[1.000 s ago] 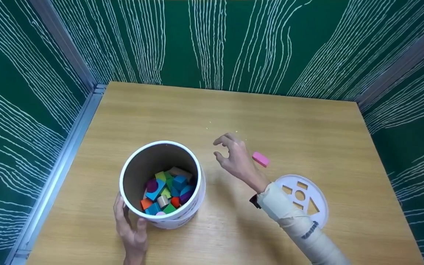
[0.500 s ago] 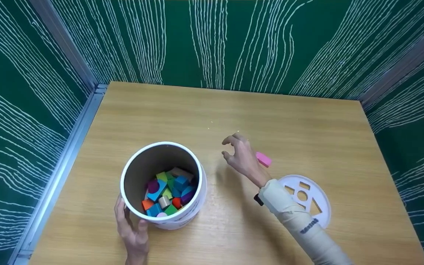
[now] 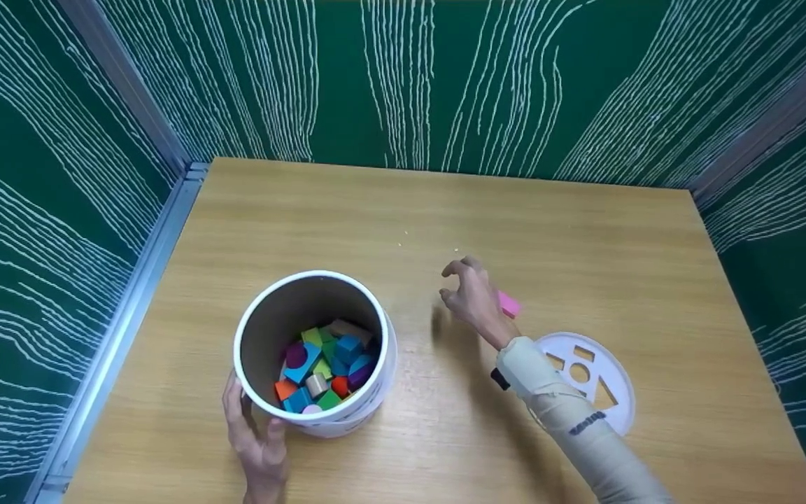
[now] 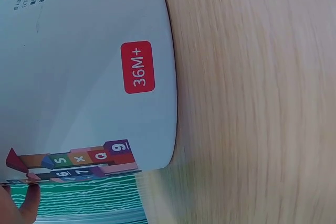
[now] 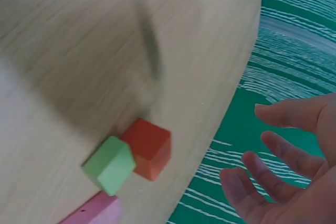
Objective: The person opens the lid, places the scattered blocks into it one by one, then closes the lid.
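My left hand (image 3: pixel 263 455) holds the near left side of a white cylindrical tub (image 3: pixel 387 378), thumb on the front and fingers round the left. Inside the tub lie several coloured blocks (image 3: pixel 320 371). In the left wrist view the tub's printed wall (image 4: pixel 79 77) fills much of the picture. My right hand (image 3: pixel 474 297), fingers spread and slightly bent, hovers over the table with nothing in it. Below it, the right wrist view shows a green block (image 5: pixel 111 165) against a red block (image 5: pixel 148 148), with a pink block (image 5: pixel 97 211) beside them. The hand hides the green and red ones in the head view.
A white lid (image 3: pixel 620 374) with shaped holes lies at the right, partly under my right forearm. The wooden table (image 3: pixel 347 210) is bordered by green walls (image 3: pixel 340 84) with white lines. Tiny pale specks lie near its middle.
My right hand has moved a little to the right, still holding nothing, and covers more of the pink block. My left hand stays on the tub; the whole head view has shifted slightly.
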Demonstrator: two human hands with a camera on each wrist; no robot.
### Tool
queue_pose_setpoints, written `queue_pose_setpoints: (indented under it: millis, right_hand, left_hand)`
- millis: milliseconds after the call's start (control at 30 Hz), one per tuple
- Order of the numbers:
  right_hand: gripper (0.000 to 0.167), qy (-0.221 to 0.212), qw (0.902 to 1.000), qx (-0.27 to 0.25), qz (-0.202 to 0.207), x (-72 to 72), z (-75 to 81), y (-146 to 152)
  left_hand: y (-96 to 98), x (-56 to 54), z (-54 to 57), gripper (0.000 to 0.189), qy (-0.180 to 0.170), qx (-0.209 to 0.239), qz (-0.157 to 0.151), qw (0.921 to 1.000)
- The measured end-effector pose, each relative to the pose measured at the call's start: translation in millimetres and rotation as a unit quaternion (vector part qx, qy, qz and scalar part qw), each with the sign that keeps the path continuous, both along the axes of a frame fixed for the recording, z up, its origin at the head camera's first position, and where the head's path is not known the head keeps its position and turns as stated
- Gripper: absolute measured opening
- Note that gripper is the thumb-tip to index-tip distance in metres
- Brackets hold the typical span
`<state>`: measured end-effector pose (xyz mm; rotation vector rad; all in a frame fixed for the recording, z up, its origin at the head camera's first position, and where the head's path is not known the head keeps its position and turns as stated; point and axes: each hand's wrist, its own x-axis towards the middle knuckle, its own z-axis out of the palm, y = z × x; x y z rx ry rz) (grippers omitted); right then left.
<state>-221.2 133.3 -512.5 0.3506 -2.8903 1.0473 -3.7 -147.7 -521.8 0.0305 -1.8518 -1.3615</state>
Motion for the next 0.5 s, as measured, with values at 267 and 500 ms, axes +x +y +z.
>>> queue_pose_setpoints:
  millis: [267,500]
  right_hand:
    - [0.024,-0.003,0.9999,0.004,-0.011,-6.2,-12.7,6]
    - [0.020,-0.004,0.9998,0.019,-0.008,-8.4,-27.4,11]
  left_hand:
    - [4.9,-0.7,14.8,0.061,0.034,-0.008,0.003,0.9994]
    - [2.1,-0.8,2.6,0.058,0.007,-0.002,-0.004,1.0000]
